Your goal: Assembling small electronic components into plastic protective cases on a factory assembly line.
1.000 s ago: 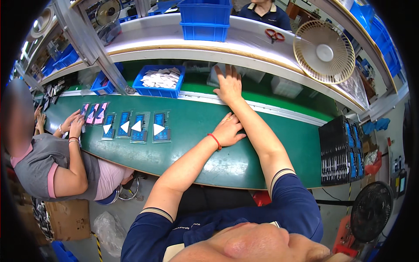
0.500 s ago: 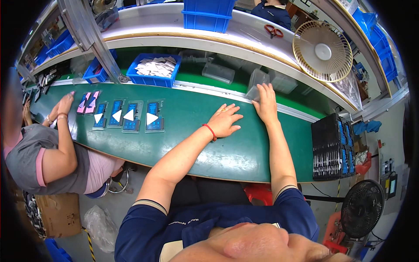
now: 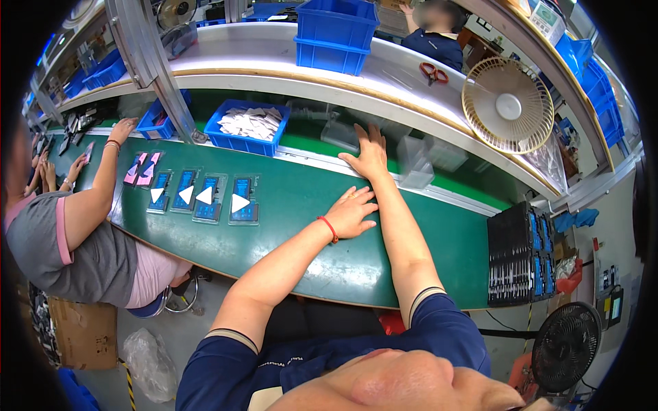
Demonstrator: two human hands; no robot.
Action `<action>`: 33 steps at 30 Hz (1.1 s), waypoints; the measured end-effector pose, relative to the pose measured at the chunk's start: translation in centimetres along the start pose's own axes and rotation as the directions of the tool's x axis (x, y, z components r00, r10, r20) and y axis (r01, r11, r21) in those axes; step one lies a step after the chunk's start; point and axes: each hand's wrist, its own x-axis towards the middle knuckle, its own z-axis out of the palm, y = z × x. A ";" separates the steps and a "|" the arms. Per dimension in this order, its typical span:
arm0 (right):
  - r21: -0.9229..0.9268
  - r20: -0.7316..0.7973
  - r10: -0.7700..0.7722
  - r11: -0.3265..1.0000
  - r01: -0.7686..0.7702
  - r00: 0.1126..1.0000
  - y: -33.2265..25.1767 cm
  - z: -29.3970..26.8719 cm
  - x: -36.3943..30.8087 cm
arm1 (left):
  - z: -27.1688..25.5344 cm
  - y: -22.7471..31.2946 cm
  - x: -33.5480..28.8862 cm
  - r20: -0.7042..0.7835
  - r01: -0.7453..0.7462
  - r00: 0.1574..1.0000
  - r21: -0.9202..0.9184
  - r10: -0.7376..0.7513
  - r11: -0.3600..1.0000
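Note:
My left hand (image 3: 348,214) rests on the green tabletop (image 3: 301,250) with its fingers apart, holding nothing. My right hand (image 3: 370,156) reaches across the table's far edge, fingers stretched out, beside a clear plastic box (image 3: 339,134) lying under the shelf; whether it touches the box I cannot tell. Just right of that hand stands an upright clear plastic box (image 3: 415,164). Left of my hands is a row of clear trays with flat dark-blue parts (image 3: 243,198), each bearing a white triangle. Pink pieces with dark shapes (image 3: 142,169) lie beyond them.
A blue bin (image 3: 241,140) of white pieces stands at the back. Black trays (image 3: 510,253) are stacked at the right end. Above runs a shelf (image 3: 267,77) with blue crates (image 3: 332,55), red-handled scissors (image 3: 433,72) and a fan cover (image 3: 507,106). A co-worker (image 3: 89,240) sits at the left.
My right hand has moved left, from the upright clear box toward the lying one. My left hand stays on the table. The co-worker's arm has reached out toward a small blue bin.

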 end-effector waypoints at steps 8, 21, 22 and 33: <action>0.294 0.050 0.093 0.950 -0.104 0.994 1.9 1.1 1.1 | -0.1 -0.1 -0.1 -0.033 0.019 0.999 0.003 -0.019 1.000; 0.440 0.201 -0.050 0.897 -0.045 0.978 -1.6 -13.7 -6.2 | -3.3 0.6 -0.7 -0.570 0.116 0.820 0.061 -0.061 0.991; 0.435 0.235 -0.037 0.897 -0.071 0.971 -2.0 -15.1 -7.1 | -2.8 0.5 -0.6 -0.489 0.003 0.871 -0.085 -0.045 0.996; 0.588 -0.013 0.445 0.728 -0.353 0.896 -3.2 -10.3 -16.2 | 2.7 4.0 -0.3 -0.210 0.138 0.910 -0.661 -0.359 0.737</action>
